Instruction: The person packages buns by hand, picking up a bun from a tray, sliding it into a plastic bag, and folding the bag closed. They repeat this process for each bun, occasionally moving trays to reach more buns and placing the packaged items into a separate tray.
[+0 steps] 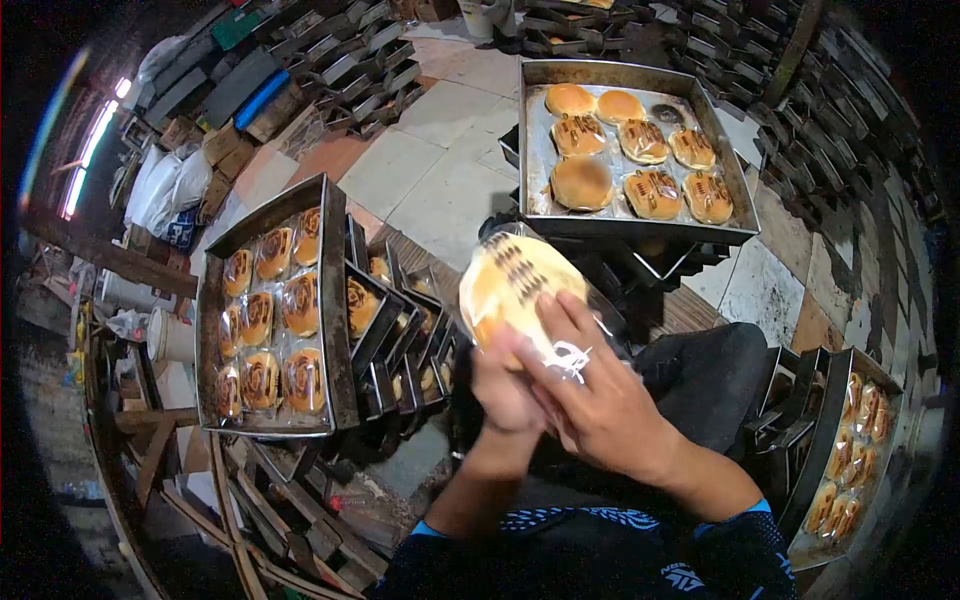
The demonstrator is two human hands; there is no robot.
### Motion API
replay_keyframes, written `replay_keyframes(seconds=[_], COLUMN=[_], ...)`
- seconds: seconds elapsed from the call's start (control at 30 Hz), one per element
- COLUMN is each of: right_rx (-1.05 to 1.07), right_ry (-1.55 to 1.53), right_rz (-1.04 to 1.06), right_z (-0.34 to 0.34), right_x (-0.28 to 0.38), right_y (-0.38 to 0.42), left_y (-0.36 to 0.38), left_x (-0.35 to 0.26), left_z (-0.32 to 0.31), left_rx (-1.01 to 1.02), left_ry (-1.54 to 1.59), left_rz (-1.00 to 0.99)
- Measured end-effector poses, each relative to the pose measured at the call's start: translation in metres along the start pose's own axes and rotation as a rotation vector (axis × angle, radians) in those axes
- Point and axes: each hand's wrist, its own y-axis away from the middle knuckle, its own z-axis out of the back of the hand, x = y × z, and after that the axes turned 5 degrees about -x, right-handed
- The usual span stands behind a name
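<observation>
One patterned bun [522, 268] held between left hand [508, 388] and right hand [602, 405]

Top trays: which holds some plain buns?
The far tray: its two far buns are plain, while those in the left tray and right tray look marked.

No wording legible with certainty. Held bread [525, 270]: dark rows of marks, blurred. White mark [567, 361] at its lower edge: unreadable. Black shirt [610, 560]: pale lettering, too small. Blue bag [181, 229]: print indistinct.
</observation>
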Motion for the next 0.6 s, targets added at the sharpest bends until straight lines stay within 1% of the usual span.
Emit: replay_keyframes(seconds=[0.07, 0.1, 0.13, 0.2, 0.23, 0.27, 0.3, 0.33, 0.37, 0.43, 0.47, 0.5, 0.53, 0.57, 0.6], right_rx=[-0.009, 0.041, 0.045, 0.456, 0.145, 0.061, 0.117, 0.174, 0.17, 0.162, 0.28, 0.286, 0.602, 0.926, 0.882], right_ry=[-0.065, -0.094, -0.1, -0.597, -0.708, -0.671, -0.645, -0.617, -0.614, -0.713, -0.932, -0.937, -1.196, -1.443, -1.111], right_rz=[0.065, 0.051, 0.05, -0.038, -0.056, -0.079, -0.055, -0.031, -0.037, 0.045, 0.162, 0.165, 0.186, 0.2, -0.257], right_z=[-0.014, -0.012, -0.008, -0.001, -0.004, -0.005, -0.009, -0.013, -0.011, -0.003, 0.008, 0.016, 0.024, 0.031, 0.029], right_x=[-0.006, -0.006, -0.015, -0.034, -0.03, -0.03, -0.034, -0.036, -0.033, -0.024, -0.025, -0.033, -0.045, -0.054, -0.065], right_y=[0.021, 0.025, 0.027, 0.028, 0.019, 0.008, -0.001, -0.004, -0.003, -0.001, 0.006, 0.007, 0.005, 0.006, 0.011], left_y=[-0.024, -0.027, -0.029, -0.023, -0.023, -0.022, -0.019, -0.022, -0.026, -0.034, -0.039, -0.044, -0.046, -0.044, -0.041], left_x=[-0.012, -0.021, -0.027, -0.025, -0.018, -0.01, -0.006, 0.003, 0.002, -0.009, -0.014, -0.022, -0.029, -0.033, -0.031], left_z=[0.019, 0.02, 0.03, 0.028, 0.02, 0.014, 0.017, 0.017, 0.018, 0.024, 0.03, 0.045, 0.053, 0.055, 0.054], left_rx=[0.007, -0.116, -0.029, -0.024, -0.043, -0.063, 0.0, -0.038, -0.062, -0.104, -0.166, -0.02, 0.126, 0.043, 0.042], left_ry=[0.196, 0.219, 0.203, 0.245, 0.23, 0.217, 0.083, 0.003, 0.004, 0.027, 0.301, 0.352, 0.403, 0.339, 0.34], left_rz=[0.068, 0.085, 0.053, 0.05, 0.047, 0.047, 0.098, 0.098, 0.138, 0.219, 0.333, 0.387, 0.439, 0.404, 0.408])
